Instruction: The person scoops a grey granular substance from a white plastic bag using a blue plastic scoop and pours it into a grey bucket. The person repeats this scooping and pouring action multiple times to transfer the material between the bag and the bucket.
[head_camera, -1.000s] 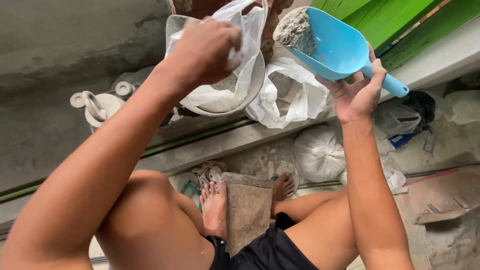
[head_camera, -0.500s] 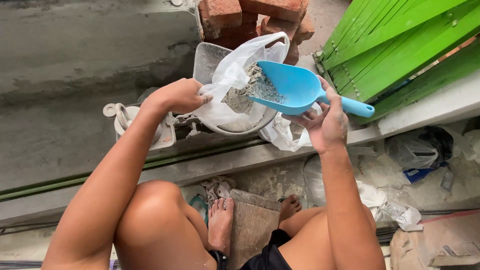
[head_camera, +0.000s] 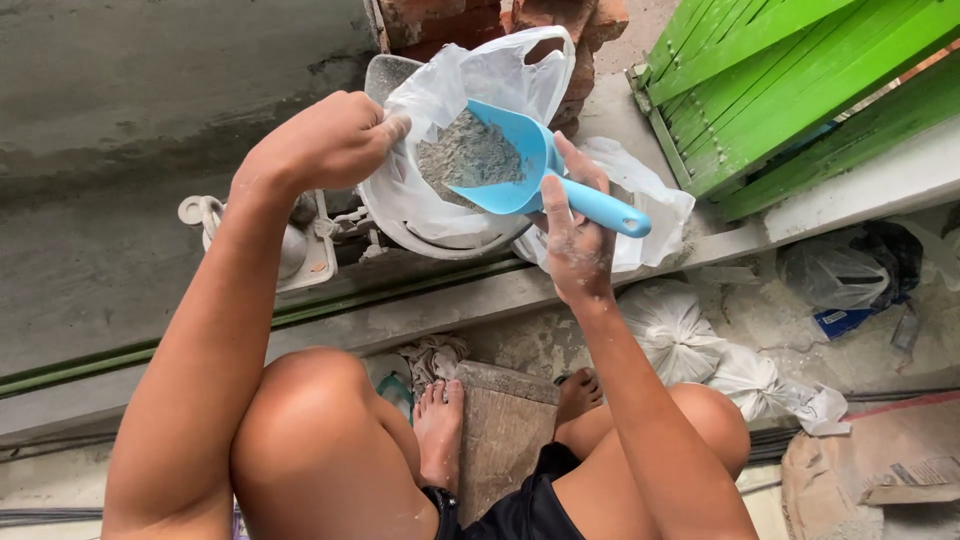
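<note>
— Since half a second ago the blue scoop (head_camera: 497, 165) has pushed further into the white plastic bag (head_camera: 450, 120), its mouth now inside the opening and its load of grey powder (head_camera: 465, 155) sliding off the lip.

— And the big things round about?

— Grey concrete wall (head_camera: 150, 120) on the left, green slatted wooden panels (head_camera: 790, 90) on the right, a concrete ledge (head_camera: 420, 310) running between. On the ledge sits a round white bowl (head_camera: 440, 235) with the bag standing open in it; red bricks (head_camera: 470, 20) are stacked behind, and tied white sacks (head_camera: 675, 330) lie on the floor below.

— The hands?

— Left hand (head_camera: 325, 140) is closed, pinching the bag's rim and holding it open and up. Right hand (head_camera: 575, 235) is wrapped round the scoop's handle (head_camera: 600, 207), just right of the bag.

— How would you do this pour well?

— My judgement: keep the rim taut and high, keep the scoop's lip well inside the opening, and tilt slowly so the powder drops into the bag and not over the bowl's edge.

— So the scoop lies where?

— Between both hands, its blade in the bag just beside the left fingers (head_camera: 385, 125), handle in the right.
</note>
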